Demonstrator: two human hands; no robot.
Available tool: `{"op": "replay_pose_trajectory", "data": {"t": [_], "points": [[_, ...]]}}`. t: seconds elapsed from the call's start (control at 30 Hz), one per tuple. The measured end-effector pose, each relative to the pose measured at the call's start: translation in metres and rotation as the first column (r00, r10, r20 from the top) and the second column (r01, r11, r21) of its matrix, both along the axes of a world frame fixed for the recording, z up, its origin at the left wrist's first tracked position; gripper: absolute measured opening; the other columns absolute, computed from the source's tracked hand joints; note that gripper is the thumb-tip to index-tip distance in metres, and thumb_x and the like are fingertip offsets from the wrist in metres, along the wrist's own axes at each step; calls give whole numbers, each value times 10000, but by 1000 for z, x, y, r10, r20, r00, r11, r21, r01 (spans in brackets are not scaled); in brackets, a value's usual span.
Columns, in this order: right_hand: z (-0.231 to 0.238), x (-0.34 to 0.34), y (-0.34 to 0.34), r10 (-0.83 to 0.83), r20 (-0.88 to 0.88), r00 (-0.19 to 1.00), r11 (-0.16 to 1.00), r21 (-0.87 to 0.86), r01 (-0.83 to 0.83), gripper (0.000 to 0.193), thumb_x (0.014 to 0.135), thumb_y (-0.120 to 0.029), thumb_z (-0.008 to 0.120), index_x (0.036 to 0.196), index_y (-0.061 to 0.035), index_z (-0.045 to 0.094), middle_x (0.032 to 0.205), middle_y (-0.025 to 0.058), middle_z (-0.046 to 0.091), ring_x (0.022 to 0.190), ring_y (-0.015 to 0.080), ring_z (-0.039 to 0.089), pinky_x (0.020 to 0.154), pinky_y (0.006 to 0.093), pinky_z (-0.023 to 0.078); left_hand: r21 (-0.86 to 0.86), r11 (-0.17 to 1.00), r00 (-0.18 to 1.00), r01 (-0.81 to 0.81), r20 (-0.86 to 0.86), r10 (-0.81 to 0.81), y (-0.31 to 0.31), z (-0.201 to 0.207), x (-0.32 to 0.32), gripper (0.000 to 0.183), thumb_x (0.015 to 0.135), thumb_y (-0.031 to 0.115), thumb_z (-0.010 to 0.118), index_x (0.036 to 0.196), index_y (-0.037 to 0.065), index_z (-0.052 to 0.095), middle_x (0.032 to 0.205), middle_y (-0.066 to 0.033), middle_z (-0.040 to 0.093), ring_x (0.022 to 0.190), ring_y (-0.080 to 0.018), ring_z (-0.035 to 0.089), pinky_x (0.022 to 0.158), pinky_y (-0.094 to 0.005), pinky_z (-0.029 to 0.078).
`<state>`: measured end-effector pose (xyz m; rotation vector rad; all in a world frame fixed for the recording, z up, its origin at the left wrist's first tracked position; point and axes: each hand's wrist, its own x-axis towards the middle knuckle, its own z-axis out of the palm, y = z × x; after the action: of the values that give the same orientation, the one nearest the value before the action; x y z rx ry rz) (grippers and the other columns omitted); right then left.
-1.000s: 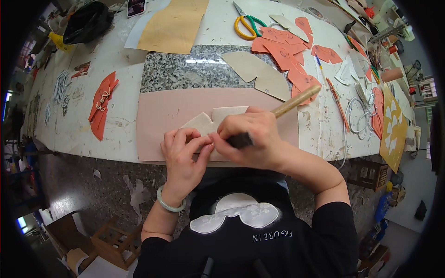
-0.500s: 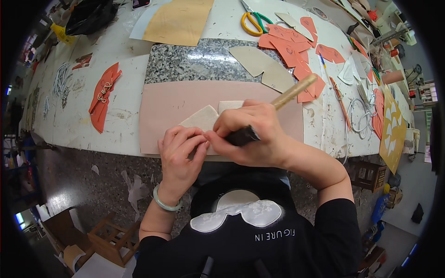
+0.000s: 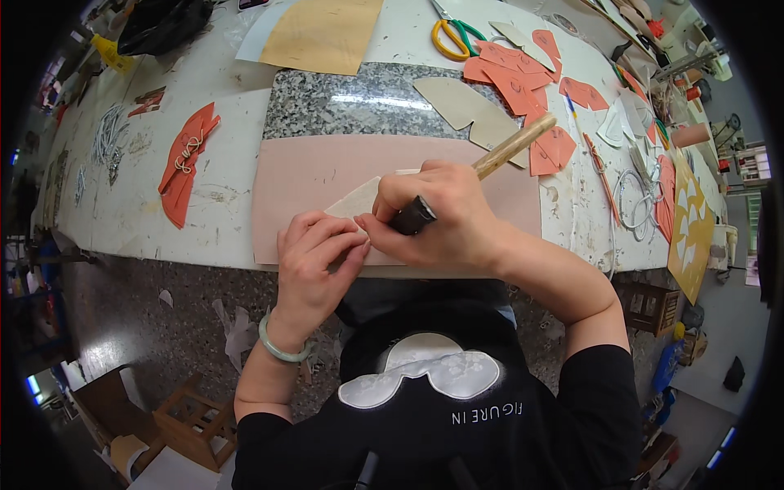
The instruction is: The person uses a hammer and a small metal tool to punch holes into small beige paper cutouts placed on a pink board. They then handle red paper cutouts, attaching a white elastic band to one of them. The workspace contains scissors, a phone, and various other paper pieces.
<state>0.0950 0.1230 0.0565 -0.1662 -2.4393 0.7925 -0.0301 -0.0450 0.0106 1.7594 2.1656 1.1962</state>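
Cream cloth-like piece (image 3: 358, 199) lies on the pink board (image 3: 298, 175) beneath the left hand (image 3: 317, 255), fingers bent; whether they pinch it, I cannot tell. Above the board, the right hand (image 3: 447, 219) grasps a wooden-handled tool (image 3: 514, 147). Beyond the board shows a speckled slab (image 3: 318, 106).

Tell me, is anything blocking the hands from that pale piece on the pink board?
Nothing visible is. The left hand and right hand meet right at the pale piece on the pink board. The wooden handle in the right hand points away from it. The exact contact is hidden.
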Motion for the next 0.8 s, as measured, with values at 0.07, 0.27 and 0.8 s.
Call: {"op": "replay_pose_trajectory", "data": {"t": [0.07, 0.27, 0.8], "points": [[-1, -4, -4, 9, -32, 999, 1000, -26, -10, 241, 761, -103, 813, 685, -141, 587, 628, -33, 654, 523, 182, 627, 565, 304, 468, -6, 1000, 1000, 4, -10, -4, 1, 1, -2, 127, 770, 107, 802, 880, 90, 741, 974, 19, 694, 1031, -231, 592, 887, -372, 408], [-7, -5, -3, 21, 3, 1000, 999, -36, -21, 241, 768, -100, 815, 701, -138, 586, 631, -36, 654, 519, 174, 622, 568, 303, 461, -25, 998, 998, 64, 20, -64, 0, 1, -13, 117, 764, 127, 798, 860, 97, 738, 996, 35, 696, 1054, -238, 583, 892, -387, 394], [-3, -13, -10, 8, -29, 1000, 995, -99, -11, 226, 771, -90, 812, 686, -108, 603, 631, 8, 657, 531, 201, 630, 533, 322, 484, -103, 979, 984, 175, 53, -170, 4, 5, -37, 118, 771, 147, 799, 879, 102, 782, 1014, 33, 715, 1081, -236, 556, 963, -402, 397]]}}
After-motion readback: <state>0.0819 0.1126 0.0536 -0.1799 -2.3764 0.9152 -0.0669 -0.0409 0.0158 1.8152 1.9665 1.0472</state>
